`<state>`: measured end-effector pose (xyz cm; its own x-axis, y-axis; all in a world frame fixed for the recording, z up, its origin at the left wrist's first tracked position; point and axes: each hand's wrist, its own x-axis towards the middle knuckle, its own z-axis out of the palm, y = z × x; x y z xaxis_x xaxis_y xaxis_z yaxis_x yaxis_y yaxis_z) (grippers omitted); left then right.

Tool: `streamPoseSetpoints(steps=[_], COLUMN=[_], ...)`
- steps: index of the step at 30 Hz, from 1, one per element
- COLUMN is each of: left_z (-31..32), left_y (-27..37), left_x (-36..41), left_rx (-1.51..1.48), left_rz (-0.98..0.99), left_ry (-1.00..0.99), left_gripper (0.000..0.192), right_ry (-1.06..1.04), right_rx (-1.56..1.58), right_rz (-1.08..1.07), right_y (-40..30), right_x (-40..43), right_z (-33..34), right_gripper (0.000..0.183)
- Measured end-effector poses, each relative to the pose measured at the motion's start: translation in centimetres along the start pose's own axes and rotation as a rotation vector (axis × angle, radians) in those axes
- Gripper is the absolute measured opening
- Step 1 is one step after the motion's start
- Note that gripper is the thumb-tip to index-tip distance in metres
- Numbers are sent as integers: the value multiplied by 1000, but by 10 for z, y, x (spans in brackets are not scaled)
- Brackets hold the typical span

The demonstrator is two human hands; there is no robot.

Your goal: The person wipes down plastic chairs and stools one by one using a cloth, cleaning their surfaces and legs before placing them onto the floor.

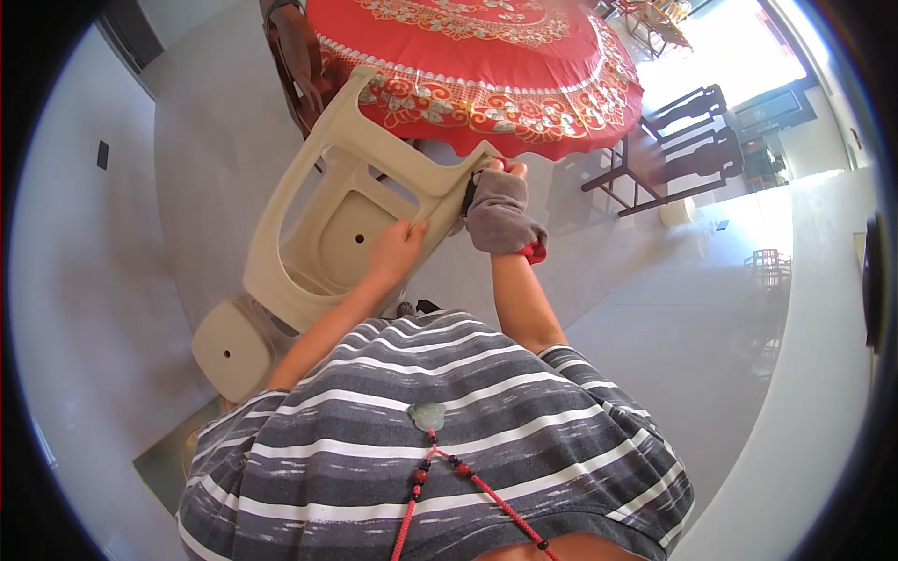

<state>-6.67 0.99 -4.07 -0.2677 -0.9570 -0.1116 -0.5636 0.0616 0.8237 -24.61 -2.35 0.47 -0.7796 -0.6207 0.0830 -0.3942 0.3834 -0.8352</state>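
Observation:
A beige plastic stool (393, 158) is tilted in front of me, its hollow underside and the seat's drain hole facing up towards me. My left hand (398, 249) grips the near side rail of the stool, thumb along the edge. At the end of the stool's right-hand leg is my right hand (506, 168), fingers curled. A grey cloth (497, 210) with a red inner side wraps that hand and wrist. Whether the fingers also clasp the leg is partly hidden by the cloth.
Beyond the stool stands a round table with a red floral tablecloth (484, 70). A wooden chair (291, 63) is at its left, more dark chairs (673, 161) at its right. A second beige stool (235, 350) stands low on the left. A white wall (828, 315) runs along the right.

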Motion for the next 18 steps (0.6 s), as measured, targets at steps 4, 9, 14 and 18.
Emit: streamPoseSetpoints(steps=[4, 9, 14, 18], left_z=[5, -3, 0, -3], left_y=[-16, -12, -24, -14], left_x=[9, 6, 8, 6], left_rx=[1, 24, -42, -14], left_rz=[59, 20, 42, 78], left_ry=[75, -6, 48, 24], left_gripper=[44, 44, 48, 49], right_ry=[-64, -125, -73, 35], right_rx=[-177, 525, 354, -17], right_rz=[-221, 392, 14, -322], right_y=[81, 45, 13, 9], right_x=[28, 7, -8, 7], right_z=[8, -5, -2, 9], right_gripper=[24, 31, 21, 17])
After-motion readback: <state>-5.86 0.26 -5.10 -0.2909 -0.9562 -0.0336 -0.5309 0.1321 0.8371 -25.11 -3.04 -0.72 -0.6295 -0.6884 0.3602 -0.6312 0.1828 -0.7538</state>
